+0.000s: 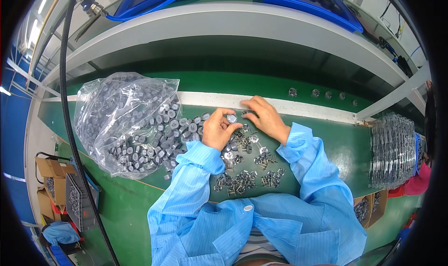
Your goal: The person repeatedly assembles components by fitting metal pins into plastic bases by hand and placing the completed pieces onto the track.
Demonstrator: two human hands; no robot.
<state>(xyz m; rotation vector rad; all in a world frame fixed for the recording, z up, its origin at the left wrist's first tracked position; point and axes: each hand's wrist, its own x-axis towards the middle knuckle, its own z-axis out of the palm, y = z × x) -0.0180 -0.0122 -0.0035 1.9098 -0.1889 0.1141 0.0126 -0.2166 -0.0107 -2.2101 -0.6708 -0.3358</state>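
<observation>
My left hand [215,131] pinches a round grey part [232,118] with a pale, shiny face between thumb and fingers. Close on its right, my right hand [268,120] has its thumb and forefinger together on a small dark metal part [244,113], too small to make out fully. Below both hands lie loose metal parts with pins [241,182] in several small heaps on the green tabletop [322,119]. Many round grey caps [184,126] are spread left of my left hand, spilling from a clear plastic bag [128,95].
A white strip [322,111] runs along the bench behind my hands, with several small metal parts [315,93] in a row beyond it. Stacked clear plastic trays [393,151] stand at the right. Blue trays [308,4] sit on the shelf above. A black cable [65,79] hangs at the left.
</observation>
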